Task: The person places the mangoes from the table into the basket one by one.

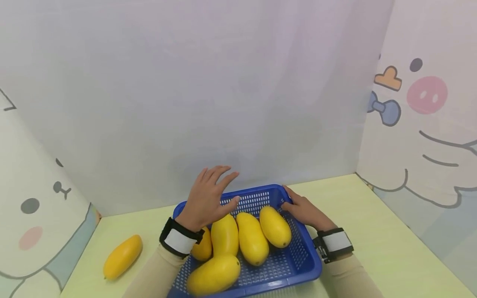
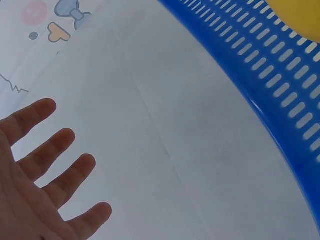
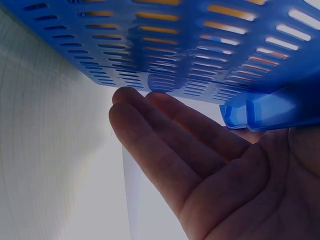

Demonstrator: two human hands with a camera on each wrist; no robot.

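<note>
A blue plastic basket (image 1: 314, 265) with slotted walls holds several oblong yellow fruits (image 1: 253, 239), their exact kind unclear. My right hand (image 1: 303, 209) grips its right side near the far corner, thumb over the rim and fingers along the outer wall. In the right wrist view those fingers (image 3: 160, 155) lie against the slotted wall from outside. Over the basket's far left part hovers my left hand (image 1: 206, 200), fingers spread and holding nothing. The left wrist view shows its fingers (image 2: 65, 180) apart from the basket rim (image 2: 245, 95).
Another yellow fruit (image 1: 123, 256) lies on the pale yellow-green table (image 1: 376, 223), left of the basket. A plain whitish curtain (image 1: 186, 103) hangs behind the table. Panels with cartoon animals (image 1: 426, 95) flank both sides.
</note>
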